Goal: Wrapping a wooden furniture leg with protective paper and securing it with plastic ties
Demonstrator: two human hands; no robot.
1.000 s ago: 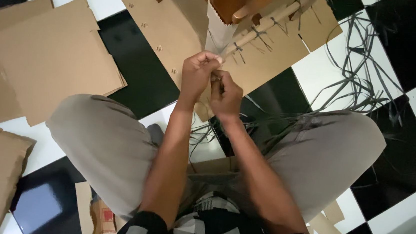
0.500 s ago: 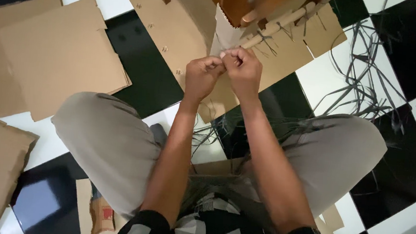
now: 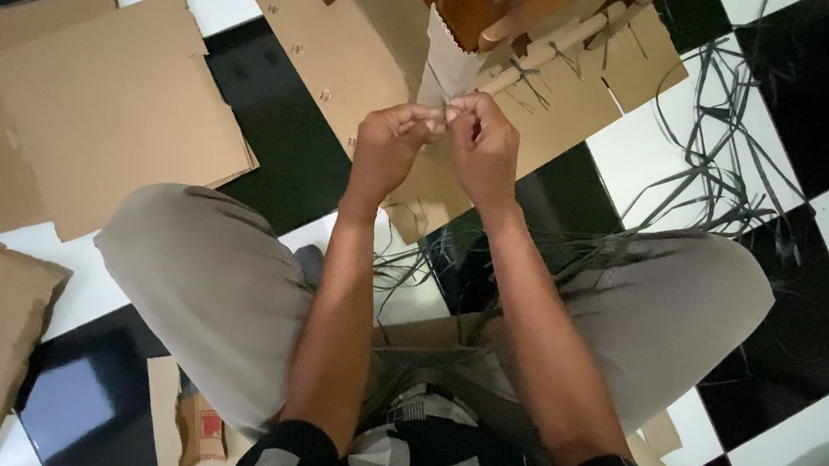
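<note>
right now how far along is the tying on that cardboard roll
Done: several dark ties already sit knotted along the cardboard roll. In hand: the left hand and right hand pinch a thin strip together at the roll's near end. Left: a loose pile of dark strips lies unused on the checkered floor.

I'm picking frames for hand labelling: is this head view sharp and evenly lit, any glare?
Head view: dim overall; both hands slightly soft, the thin strip they pinch hard to make out; a faint sheen on the black tile at lower left; the forearms loom large through wide-angle stretch.
</note>
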